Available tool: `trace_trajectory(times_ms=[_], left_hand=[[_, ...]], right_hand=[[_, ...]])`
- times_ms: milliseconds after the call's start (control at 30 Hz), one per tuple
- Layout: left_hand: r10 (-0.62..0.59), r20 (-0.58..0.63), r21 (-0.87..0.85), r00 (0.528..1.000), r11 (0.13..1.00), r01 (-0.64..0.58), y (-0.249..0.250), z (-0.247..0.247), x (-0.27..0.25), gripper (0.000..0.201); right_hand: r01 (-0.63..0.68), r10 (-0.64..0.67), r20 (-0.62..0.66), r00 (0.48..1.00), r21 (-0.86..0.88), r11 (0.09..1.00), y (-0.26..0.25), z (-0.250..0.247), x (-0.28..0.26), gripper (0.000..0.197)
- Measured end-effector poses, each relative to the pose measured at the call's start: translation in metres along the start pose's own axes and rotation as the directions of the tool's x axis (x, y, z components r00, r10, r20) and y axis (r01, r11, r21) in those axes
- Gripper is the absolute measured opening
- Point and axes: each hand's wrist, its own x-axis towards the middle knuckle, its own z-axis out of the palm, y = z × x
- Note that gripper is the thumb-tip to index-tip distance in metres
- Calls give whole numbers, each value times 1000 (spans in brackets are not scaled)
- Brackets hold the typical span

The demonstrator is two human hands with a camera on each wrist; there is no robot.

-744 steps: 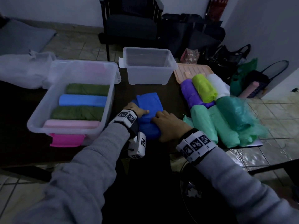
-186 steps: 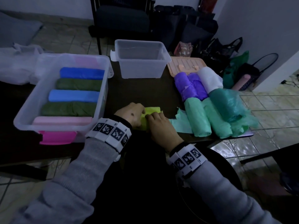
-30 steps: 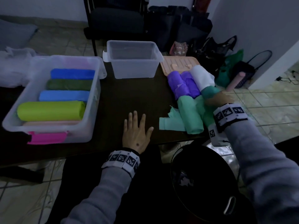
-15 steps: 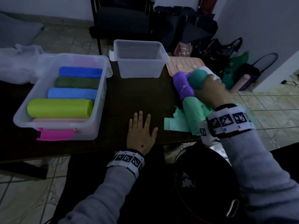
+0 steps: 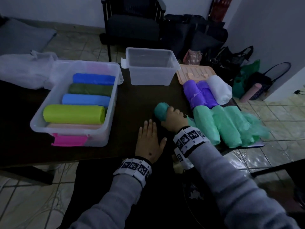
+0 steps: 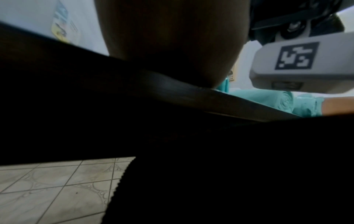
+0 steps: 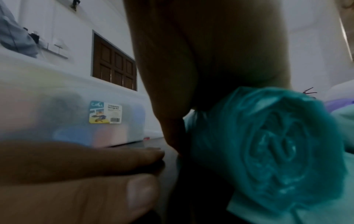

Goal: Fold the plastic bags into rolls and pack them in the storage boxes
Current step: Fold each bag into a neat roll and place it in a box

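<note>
My right hand (image 5: 173,119) grips a teal rolled plastic bag (image 5: 161,112) and holds it on the dark table (image 5: 137,98), just right of centre. The right wrist view shows the roll's spiral end (image 7: 275,148) under my palm. My left hand (image 5: 149,142) lies flat on the table, fingers straight, just left of the roll. The large clear storage box (image 5: 109,129) at the left holds blue, dark green, light blue, lime and pink rolls. A smaller clear box (image 5: 150,75) stands empty at the back.
Mint green rolls (image 5: 221,126), purple rolls (image 5: 198,95) and a white roll (image 5: 217,90) lie at the table's right end, by a peach lid (image 5: 194,74). A white bag (image 5: 23,70) sits far left. A chair (image 5: 132,27) and dark bags stand behind.
My right hand lifted the teal roll from the pile at the right and carried it left and down to the table's middle. The left hand stayed flat.
</note>
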Motion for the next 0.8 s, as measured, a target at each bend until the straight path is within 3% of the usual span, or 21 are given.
trace_trajectory(times_ms=[167, 267, 367, 433, 533, 600, 667, 767, 800], left_hand=[[22, 40, -90, 999, 996, -18, -3, -5, 2, 71], [37, -8, -387, 999, 921, -37, -12, -14, 3, 60], [-164, -156, -622, 974, 782, 32, -27, -24, 0, 53], [-278, -230, -606, 933, 791, 87, -40, -25, 0, 52], [-256, -239, -426, 937, 894, 135, -56, -17, 3, 50], [-188, -248, -276, 950, 954, 116, -60, -9, 4, 48], [-162, -277, -212, 947, 972, 104, -60, -5, 3, 48], [-154, -306, -188, 939, 977, 99, -60, -2, 2, 48], [-154, -308, -177, 939, 979, 103, -60, -1, 2, 48]], right_hand=[[52, -51, -23, 998, 37, 998, 6, -2, 2, 73], [158, -156, -78, 985, 20, 987, 10, -7, 5, 69], [337, -361, -143, 922, -166, 927, 10, -10, 7, 58], [450, -485, -86, 870, -260, 854, 9, -9, 8, 55], [546, -582, -7, 813, -337, 767, 5, -9, 9, 55], [557, -576, 32, 817, -305, 773, 3, -9, 10, 61], [509, -520, -7, 854, -199, 838, 0, -8, 6, 71], [314, -279, -322, 905, 61, 947, -10, 1, -1, 59], [240, -171, -362, 916, 156, 958, -15, 3, -4, 54]])
